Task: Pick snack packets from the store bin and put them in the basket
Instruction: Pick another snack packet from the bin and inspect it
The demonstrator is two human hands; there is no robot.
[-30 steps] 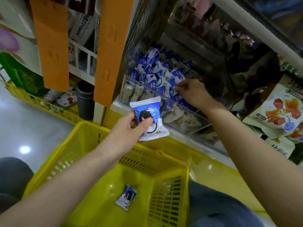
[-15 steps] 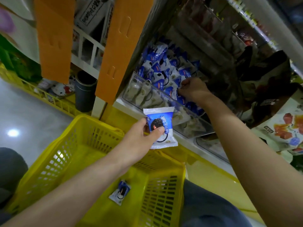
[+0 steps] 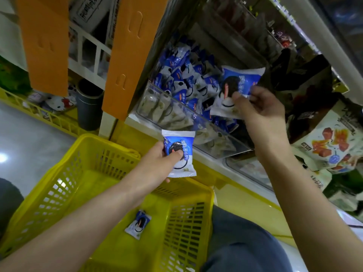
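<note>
Over basket (image 3: pixel 59 183), left hand (image 3: pixel 157 165) pinches packet (image 3: pixel 185 152); right hand (image 3: pixel 263 112) pinches second packet (image 3: pixel 239 79).

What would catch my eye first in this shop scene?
The left hand grips a snack packet near the far rim of the yellow basket. The right hand pinches a second packet above the clear store bin, which is heaped with the same blue-and-white packets. A third packet lies on the basket's floor.

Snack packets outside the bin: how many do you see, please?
3 packets: one in the left hand, one in the right hand over the bin, one in the basket.
</note>
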